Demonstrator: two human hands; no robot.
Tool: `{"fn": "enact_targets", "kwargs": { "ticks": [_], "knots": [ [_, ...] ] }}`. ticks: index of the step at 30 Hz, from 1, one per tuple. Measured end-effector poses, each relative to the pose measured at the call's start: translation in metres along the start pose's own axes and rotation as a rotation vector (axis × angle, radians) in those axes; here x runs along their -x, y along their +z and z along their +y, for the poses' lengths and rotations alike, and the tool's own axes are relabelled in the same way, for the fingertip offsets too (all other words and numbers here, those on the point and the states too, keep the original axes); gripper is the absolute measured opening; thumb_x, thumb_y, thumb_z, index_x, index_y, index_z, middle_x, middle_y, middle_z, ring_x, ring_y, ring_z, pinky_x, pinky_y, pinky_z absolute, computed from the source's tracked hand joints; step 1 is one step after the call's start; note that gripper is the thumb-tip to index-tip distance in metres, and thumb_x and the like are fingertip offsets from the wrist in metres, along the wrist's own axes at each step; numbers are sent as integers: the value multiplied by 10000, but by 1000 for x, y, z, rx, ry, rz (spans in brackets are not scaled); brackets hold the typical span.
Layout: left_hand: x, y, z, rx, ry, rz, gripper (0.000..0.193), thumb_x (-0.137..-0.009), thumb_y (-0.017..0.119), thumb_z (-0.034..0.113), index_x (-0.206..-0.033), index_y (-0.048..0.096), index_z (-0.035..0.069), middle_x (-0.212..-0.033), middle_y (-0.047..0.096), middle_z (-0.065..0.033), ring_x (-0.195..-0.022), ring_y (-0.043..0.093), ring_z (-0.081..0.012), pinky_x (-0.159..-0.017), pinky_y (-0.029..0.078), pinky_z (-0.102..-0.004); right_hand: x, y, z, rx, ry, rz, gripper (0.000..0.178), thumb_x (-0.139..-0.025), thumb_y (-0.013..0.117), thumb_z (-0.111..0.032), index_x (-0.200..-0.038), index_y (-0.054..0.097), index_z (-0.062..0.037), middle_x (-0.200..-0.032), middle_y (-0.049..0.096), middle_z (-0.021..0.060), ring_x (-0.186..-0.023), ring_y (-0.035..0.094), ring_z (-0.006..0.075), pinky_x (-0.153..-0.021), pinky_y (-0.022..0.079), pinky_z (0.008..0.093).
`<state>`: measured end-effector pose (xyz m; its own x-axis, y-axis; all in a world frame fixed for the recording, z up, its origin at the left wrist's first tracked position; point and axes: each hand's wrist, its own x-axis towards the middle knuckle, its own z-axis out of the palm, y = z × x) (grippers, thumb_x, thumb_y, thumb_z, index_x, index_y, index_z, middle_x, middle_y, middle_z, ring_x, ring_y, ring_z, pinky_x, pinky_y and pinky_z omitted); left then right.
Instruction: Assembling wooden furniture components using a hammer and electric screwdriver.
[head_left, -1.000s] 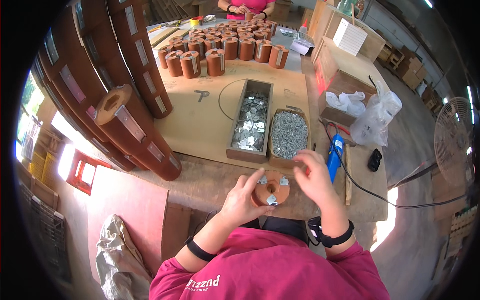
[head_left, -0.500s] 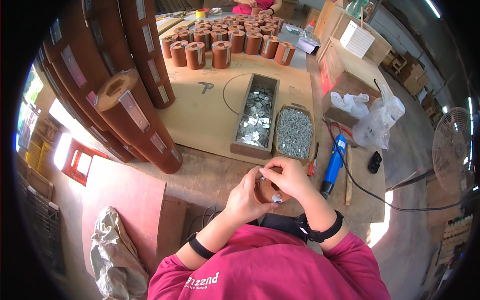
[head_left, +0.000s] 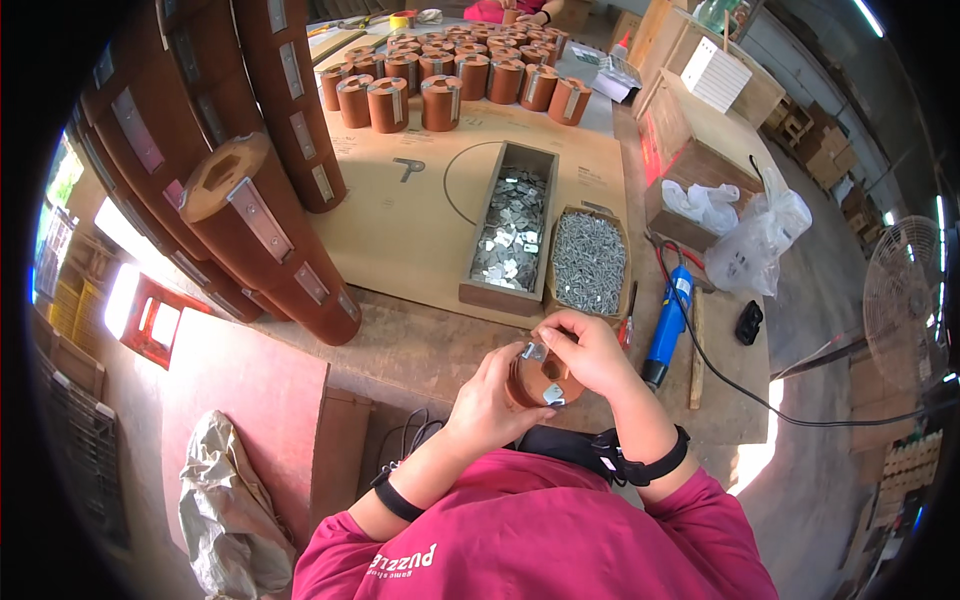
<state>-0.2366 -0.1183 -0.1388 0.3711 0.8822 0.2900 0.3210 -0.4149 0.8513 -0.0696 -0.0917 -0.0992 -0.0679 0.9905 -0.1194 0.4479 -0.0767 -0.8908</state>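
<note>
My left hand (head_left: 488, 395) is wrapped round the side of a short brown cylinder (head_left: 562, 378) and holds it just off the table's near edge, top face up. A dark hole shows in the middle of that face. One small shiny metal plate (head_left: 535, 351) sits at the cylinder's far rim, and a second small metal plate (head_left: 553, 395) lies toward the near rim. Above the far plate, my right hand (head_left: 592, 355) has thumb and forefinger pinched together. Anything between those fingertips is too small to make out.
Beyond my hands stand a long box of metal plates (head_left: 549, 180) and a tray of screws (head_left: 590, 262). A blue electric screwdriver (head_left: 670, 318) lies at the right. Tall brown columns (head_left: 270, 240) rise at the left; several finished-looking cylinders (head_left: 441, 103) stand farther back, near another person (head_left: 490, 10).
My right thumb and fingers have drawn back from the cylinder's top, uncovering the far metal plate and the hole. The left hand keeps its hold. The view has shifted slightly.
</note>
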Motion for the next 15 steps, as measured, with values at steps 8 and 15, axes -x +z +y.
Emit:
{"fn": "enact_targets", "kwargs": {
  "ticks": [8,15],
  "knots": [
    [-7,-11,-4,368,-184,-34,398,-800,649,220,-1084,502,-15,-997,586,-129,-912,579,-179,-756,469,-292,5,-2,9,-191,-34,51,133,-852,556,-101,-934,586,-1,-831,609,24,-750,561,81,-677,454,229],
    [-21,-11,-1,315,-266,73,126,-841,575,98,-857,597,-25,-795,598,-34,-718,541,-84,-653,441,-230,20,-11,-3,-308,-21,51,134,-847,565,-82,-949,561,5,-877,595,51,-783,561,98,-697,457,233]
  ]
}}
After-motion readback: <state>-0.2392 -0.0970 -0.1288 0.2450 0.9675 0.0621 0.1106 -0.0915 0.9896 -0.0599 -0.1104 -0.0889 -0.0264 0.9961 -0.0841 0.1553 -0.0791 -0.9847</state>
